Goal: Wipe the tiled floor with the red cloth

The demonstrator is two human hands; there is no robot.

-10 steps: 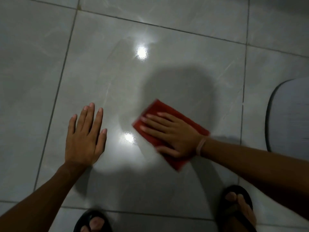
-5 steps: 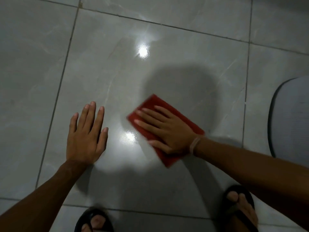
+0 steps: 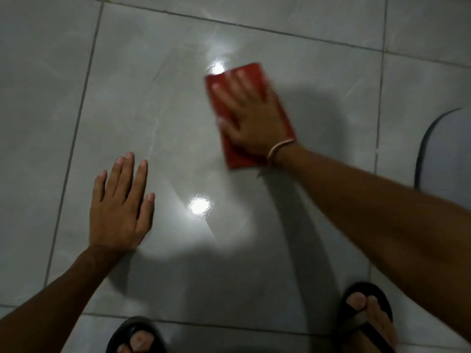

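A folded red cloth [image 3: 283, 115] lies flat on the glossy grey tiled floor [image 3: 158, 103], near the far part of the big middle tile. My right hand [image 3: 251, 118] presses down on it, fingers spread and pointing away from me, a thin band on the wrist. The cloth and the fingers look motion-blurred. My left hand [image 3: 119, 207] rests palm down on the same tile, nearer and to the left, fingers apart, holding nothing.
Two feet in black flip-flops stand at the bottom edge, the left [image 3: 136, 337] and the right [image 3: 367, 319]. A grey rounded mat or seat edge [image 3: 446, 154] lies at the right. Lamp glare [image 3: 200, 206] shines on the tile between my hands.
My right hand has slid the red cloth away from me and a little to the right, and turned it more upright. My left hand has stayed planted on the floor.
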